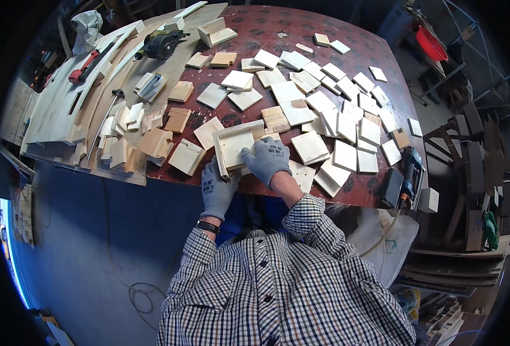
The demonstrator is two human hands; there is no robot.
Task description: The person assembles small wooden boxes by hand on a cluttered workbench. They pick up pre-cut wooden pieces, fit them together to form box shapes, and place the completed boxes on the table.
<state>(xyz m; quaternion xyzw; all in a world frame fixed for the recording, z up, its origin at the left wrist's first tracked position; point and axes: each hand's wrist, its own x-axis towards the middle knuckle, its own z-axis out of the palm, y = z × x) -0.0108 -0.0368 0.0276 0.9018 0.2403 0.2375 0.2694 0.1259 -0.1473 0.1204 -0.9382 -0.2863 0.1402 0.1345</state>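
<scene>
At the near edge of the dark red table, I hold a small, partly built wooden box tilted up, with raised strips along its far and left sides. My left hand, in a grey work glove, grips it from below at its near left corner; the fingertips are behind the wood. My right hand, gloved the same way, is closed over its right side, its fingers bent against the wood. Loose square wooden boards lie just right of the box, and another block lies to its left.
Many pale square boards spread across the table. A nail gun with a hose lies at the right edge. On the left are a circular saw, a hammer, a red-handled tool and long planks.
</scene>
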